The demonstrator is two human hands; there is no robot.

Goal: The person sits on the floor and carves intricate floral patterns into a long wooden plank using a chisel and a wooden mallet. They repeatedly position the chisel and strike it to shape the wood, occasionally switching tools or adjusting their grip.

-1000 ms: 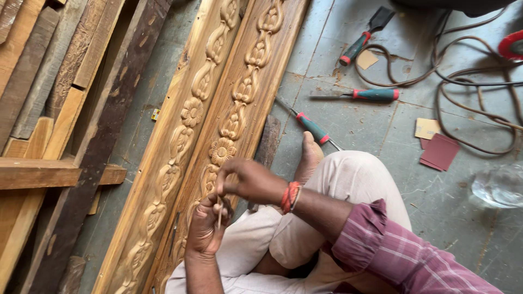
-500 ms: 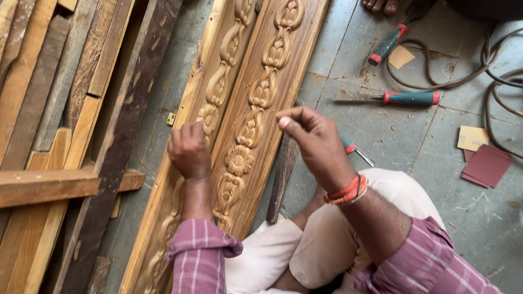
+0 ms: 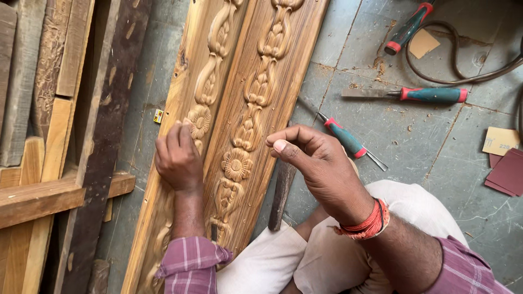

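Floor: grey stone slabs with sawdust and chips scattered over them; I look straight down from my head camera.
Carved planks: two long wooden boards side by side, the left carved plank and the right carved plank, each with a raised chain of flowers and leaf shapes, running from 6 o'clock up toward 12 o'clock, tilted slightly to 1.
My left hand: knuckles up, fingers curled down onto the left carved plank, touching it just beside a carved flower. I cannot tell whether it pinches anything underneath.
My right hand: raised above the right carved plank at about 4 o'clock from the left hand, thumb and forefinger pinched narrow together; whatever sits between them is too small for me to make out. A red thread band circles the wrist.
Dark tool: a long dark bar lying against the right plank's edge, under my right hand, not touched.
Chisels: one with a red and teal handle just at 1 o'clock of my right hand; another farther at 2 o'clock; a third near the top.
Sandpaper: tan and maroon sheets at 3 o'clock.
Timber stack: rough planks at 9 o'clock.
Cable: black loop at 2 o'clock.
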